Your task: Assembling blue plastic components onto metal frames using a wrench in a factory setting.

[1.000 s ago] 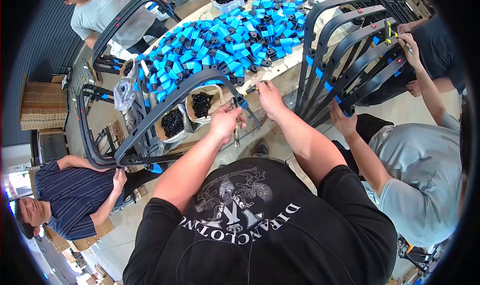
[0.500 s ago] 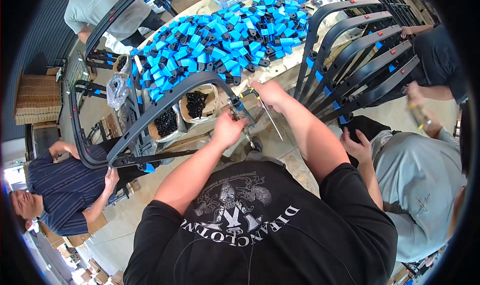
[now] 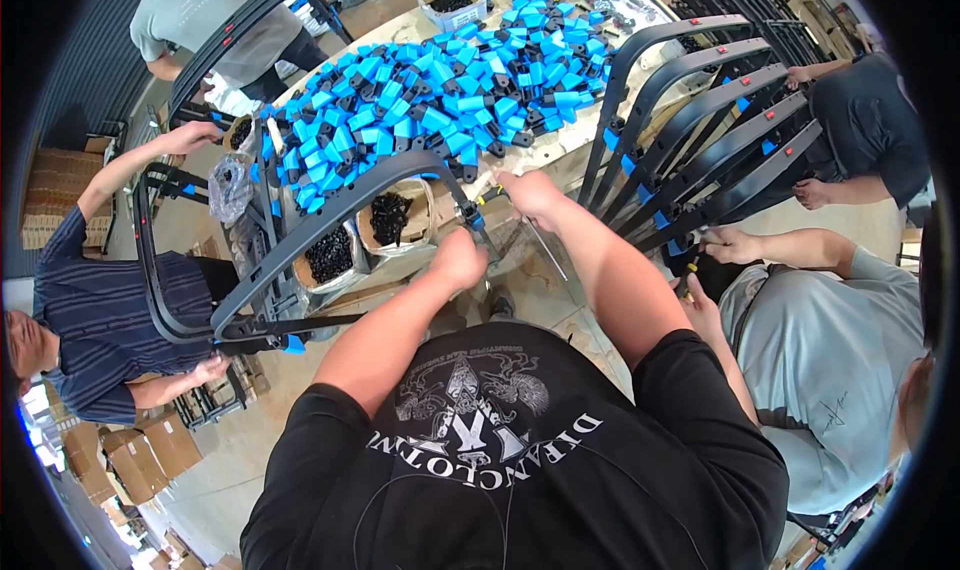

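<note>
Evidently, the left hand point(image 3: 460, 258) sits at the right end of the frame point(image 3: 312, 229), presumably to steady it; its fingers are hidden, so their grip cannot be told. The right hand point(image 3: 532, 195), just beside that end, has its fingers curled around the handle of a yellow-and-black driver point(image 3: 490, 196), whose shaft slants away from the frame, perhaps to keep clear. Two bins point(image 3: 422, 215) appear inside the frame's curve, likely for easy reach. Beyond the frame, blue parts point(image 3: 440, 100) lie heaped on the table point(image 3: 560, 148).
</note>
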The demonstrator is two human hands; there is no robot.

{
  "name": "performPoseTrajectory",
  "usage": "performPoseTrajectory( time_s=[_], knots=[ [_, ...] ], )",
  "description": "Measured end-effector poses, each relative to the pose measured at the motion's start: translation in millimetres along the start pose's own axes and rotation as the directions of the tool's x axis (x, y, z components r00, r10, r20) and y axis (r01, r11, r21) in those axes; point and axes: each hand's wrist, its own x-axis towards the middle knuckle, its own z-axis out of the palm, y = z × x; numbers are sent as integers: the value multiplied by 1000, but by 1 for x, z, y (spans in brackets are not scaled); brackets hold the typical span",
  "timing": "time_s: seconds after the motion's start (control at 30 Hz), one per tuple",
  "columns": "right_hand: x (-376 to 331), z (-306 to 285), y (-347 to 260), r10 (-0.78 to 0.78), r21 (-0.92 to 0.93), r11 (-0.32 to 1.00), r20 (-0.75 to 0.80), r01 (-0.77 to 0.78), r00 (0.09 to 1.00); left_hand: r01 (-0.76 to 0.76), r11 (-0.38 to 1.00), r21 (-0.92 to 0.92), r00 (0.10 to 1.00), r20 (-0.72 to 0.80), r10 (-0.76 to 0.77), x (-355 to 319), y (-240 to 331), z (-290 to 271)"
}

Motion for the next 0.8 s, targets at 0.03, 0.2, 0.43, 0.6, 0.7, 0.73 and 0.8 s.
performPoseTrajectory(
  time_s=[0.03, 0.2, 0.43, 0.6, 0.7, 0.73, 0.8],
  knots=[
    [6, -5, 1, -6, 2, 1000, -19, 6, 1000, 84, 994, 72, 993, 78, -90, 6, 14, -9],
    [26, 0, 35, -186, 114, 974, -101, 197, 977, 262, 400, -878, 954, 299, 31, -10, 30, -27],
    [8, 10, 14, -62, 135, 988, -99, 76, 993, 268, 656, -705, 938, 348, -9, -8, 30, -25],
    [32, 14, 32, -174, 314, 926, -135, 208, 976, 208, 557, -804, 960, 276, 40, -8, 19, -21],
    [7, 12, 11, -54, -5, 999, 6, 54, 999, -58, 983, 175, 995, -69, 71, -9, 20, -3],
    [7, 10, 11, -51, 83, 995, -29, 53, 998, 40, 999, 33, 999, 9, -41, -9, 35, -12],
    [19, 8, 21, -96, 183, 977, -73, 107, 993, 273, 744, -610, 950, 295, -107, -5, 38, -20]
  ],
)
